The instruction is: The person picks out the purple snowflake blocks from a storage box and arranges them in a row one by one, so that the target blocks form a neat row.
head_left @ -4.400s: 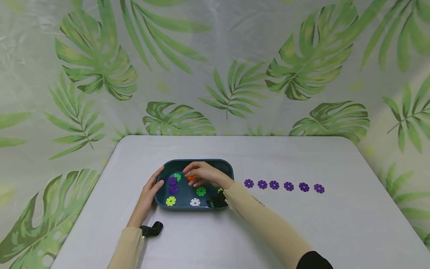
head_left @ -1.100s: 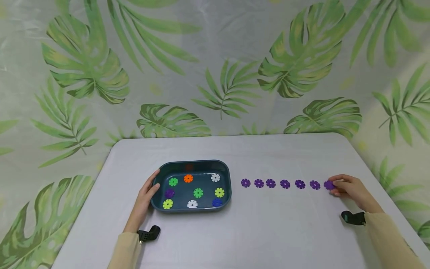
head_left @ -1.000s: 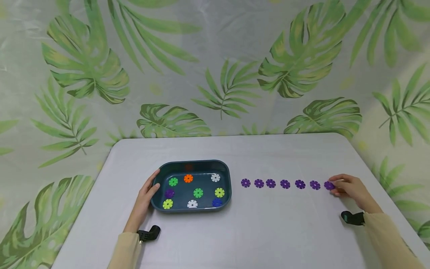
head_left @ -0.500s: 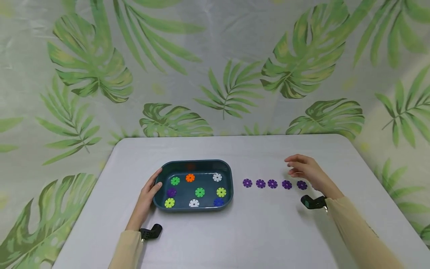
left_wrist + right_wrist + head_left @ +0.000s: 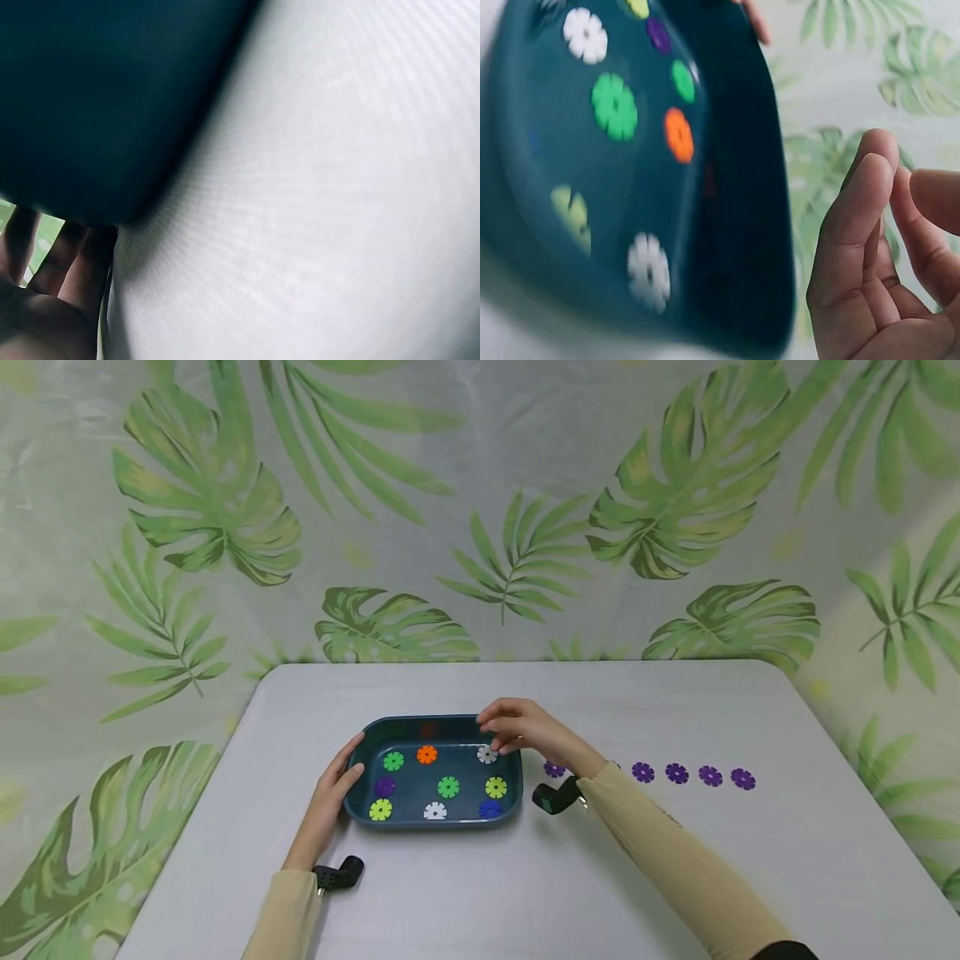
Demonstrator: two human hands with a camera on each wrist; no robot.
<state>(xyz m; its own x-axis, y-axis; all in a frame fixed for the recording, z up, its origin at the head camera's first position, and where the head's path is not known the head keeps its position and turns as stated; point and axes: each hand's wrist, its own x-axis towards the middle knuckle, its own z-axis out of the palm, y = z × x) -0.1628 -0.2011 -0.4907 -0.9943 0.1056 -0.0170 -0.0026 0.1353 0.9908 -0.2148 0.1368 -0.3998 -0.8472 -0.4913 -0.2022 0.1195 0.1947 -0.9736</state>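
Observation:
My left hand holds the left end of the dark teal tray, thumb at the rim and fingers along the outer wall. My right hand is above the tray's back right corner, fingers loosely bent and holding nothing. In the right wrist view a gap shows between its thumb and fingers. Notched plastic discs lie in the tray: an orange disc, a purple disc, a blue disc, two white, two yellow-green and two green. The white disc at the back right is nearest the right fingertips.
A row of several purple notched discs runs across the white table to the right of the tray; the right wrist and sleeve hide part of it. A leaf-print cloth hangs behind the table.
One purple disc went from the tray to the row's right end. My right hand let it go and came back left to the tray. The left hand stays at the tray.

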